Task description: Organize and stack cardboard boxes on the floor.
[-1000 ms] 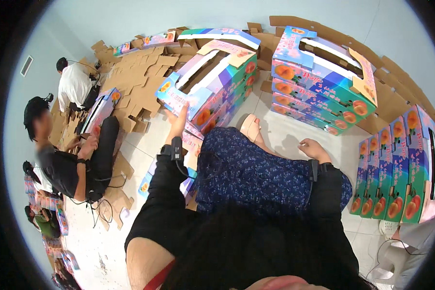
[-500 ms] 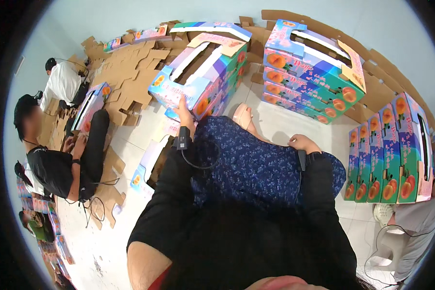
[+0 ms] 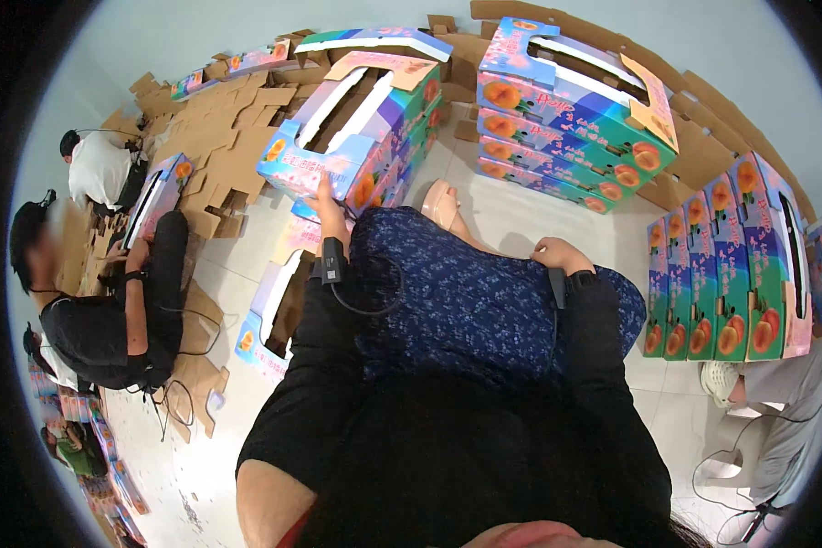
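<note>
My left hand (image 3: 330,212) is at the near end of a fruit carton (image 3: 274,163), a pink, blue and green box with an orange fruit picture and a long opening in its top. One digit stands up against the end panel; the other fingers are hidden, seemingly round the lower edge. This carton tops a stack at the front left. Over the dark blue floral skirt (image 3: 466,292), my right hand (image 3: 563,255) rests near the knee with its fingers curled in, nothing visible in them. Beside my left forearm lies another open carton (image 3: 267,315).
A stack of cartons (image 3: 566,119) stands ahead right; upright cartons (image 3: 729,274) form a row at the right. Flat cardboard (image 3: 219,137) covers the floor far left. A person in black (image 3: 100,329) works on a carton at left; another person's grey-trousered leg (image 3: 799,411) is at right.
The whole view has shifted slightly, so the scene sits further left and a little higher. My left hand stays at the carton, and my right hand stays over the skirt.
</note>
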A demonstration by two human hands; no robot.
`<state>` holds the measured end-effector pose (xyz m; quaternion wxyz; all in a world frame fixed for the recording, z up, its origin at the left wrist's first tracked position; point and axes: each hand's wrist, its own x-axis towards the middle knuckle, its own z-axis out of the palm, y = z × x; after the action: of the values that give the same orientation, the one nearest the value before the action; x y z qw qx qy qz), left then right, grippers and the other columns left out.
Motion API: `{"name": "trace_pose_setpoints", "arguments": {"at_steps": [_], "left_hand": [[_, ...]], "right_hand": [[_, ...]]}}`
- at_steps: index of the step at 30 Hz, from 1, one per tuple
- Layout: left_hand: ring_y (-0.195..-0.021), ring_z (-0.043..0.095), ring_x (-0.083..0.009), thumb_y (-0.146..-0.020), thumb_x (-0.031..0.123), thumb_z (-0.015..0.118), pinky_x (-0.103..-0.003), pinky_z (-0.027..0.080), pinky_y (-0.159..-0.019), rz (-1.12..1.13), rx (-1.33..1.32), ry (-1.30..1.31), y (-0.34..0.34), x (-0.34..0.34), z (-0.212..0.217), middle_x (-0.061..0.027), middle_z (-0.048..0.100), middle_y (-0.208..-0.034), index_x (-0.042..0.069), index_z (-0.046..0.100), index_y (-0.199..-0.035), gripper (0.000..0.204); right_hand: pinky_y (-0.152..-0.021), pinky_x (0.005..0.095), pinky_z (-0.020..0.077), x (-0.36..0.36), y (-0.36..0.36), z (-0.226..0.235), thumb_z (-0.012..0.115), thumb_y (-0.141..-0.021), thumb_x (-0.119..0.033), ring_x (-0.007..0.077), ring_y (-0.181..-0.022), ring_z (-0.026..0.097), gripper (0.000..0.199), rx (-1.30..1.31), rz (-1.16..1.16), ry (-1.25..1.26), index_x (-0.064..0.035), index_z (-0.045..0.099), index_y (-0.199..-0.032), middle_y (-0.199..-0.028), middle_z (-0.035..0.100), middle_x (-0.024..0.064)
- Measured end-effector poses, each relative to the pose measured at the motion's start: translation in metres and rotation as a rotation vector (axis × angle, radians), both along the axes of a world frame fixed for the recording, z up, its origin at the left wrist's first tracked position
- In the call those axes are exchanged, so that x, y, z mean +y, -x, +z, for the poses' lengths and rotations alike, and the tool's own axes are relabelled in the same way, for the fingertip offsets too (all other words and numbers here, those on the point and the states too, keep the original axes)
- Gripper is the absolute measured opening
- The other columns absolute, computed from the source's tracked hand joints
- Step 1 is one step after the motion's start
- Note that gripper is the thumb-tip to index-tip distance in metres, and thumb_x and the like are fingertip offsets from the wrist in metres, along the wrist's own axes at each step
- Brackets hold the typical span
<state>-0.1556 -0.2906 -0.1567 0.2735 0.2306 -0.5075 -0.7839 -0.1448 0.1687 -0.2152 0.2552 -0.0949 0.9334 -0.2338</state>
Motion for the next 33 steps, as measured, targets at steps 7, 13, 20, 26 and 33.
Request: {"name": "trace_pose_setpoints", "arguments": {"at_steps": [7,13,20,26,33], "left_hand": [[-0.124,0.04,-0.0303,-0.076,0.044,0.068,-0.042,0.033,-0.101,-0.033,-0.014,-0.018,-0.011,0.007,0.009,-0.0186,0.033,-0.14,0.004,-0.01,-0.144,0.111],[-0.121,0.042,-0.0286,-0.077,0.042,0.068,-0.041,0.035,-0.099,-0.019,-0.002,-0.014,-0.015,0.011,0.01,-0.0179,0.035,-0.138,0.004,-0.006,-0.145,0.107],[-0.115,0.045,-0.0283,-0.078,0.044,0.066,-0.042,0.038,-0.094,0.031,0.008,0.023,-0.015,0.019,0.012,-0.0166,0.039,-0.133,0.008,0.0,-0.146,0.101],[-0.115,0.045,-0.0286,-0.079,0.047,0.062,-0.042,0.037,-0.096,-0.01,0.101,0.057,-0.01,0.01,-0.001,-0.0161,0.04,-0.131,0.008,0.012,-0.143,0.091],[-0.114,0.047,-0.0273,-0.083,0.048,0.058,-0.041,0.039,-0.096,-0.042,0.082,0.009,-0.007,0.006,-0.005,-0.0141,0.047,-0.124,0.007,0.036,-0.129,0.065]], "right_hand": [[-0.084,0.0401,0.0472,0.007,0.004,-0.003,0.065,-0.074,-0.033,0.0337,-0.098,0.061,0.043,0.12,-0.07,0.061,-0.004,0.064,-0.105,-0.104,0.064,0.0193],[-0.082,0.0392,0.0468,0.049,0.027,0.024,0.066,-0.077,-0.032,0.028,-0.09,0.062,0.04,0.699,-0.653,0.469,-0.0043,0.062,-0.105,-0.094,0.066,0.0124],[-0.094,0.0463,0.0382,0.117,0.027,0.06,0.061,-0.082,-0.032,0.0237,-0.112,0.05,0.054,0.429,-1.195,1.236,-0.007,0.044,-0.127,-0.124,0.05,0.0134],[-0.103,0.0466,0.0334,0.153,0.043,0.055,0.053,-0.084,-0.028,0.0309,-0.123,0.039,0.051,0.033,-1.549,2.005,-0.008,0.038,-0.128,-0.133,0.038,0.0156],[-0.09,0.0415,0.04,0.141,0.032,0.073,0.053,-0.081,-0.026,0.0311,-0.108,0.049,0.046,0.12,-1.481,2.068,-0.0054,0.043,-0.121,-0.117,0.05,0.0147]]}}
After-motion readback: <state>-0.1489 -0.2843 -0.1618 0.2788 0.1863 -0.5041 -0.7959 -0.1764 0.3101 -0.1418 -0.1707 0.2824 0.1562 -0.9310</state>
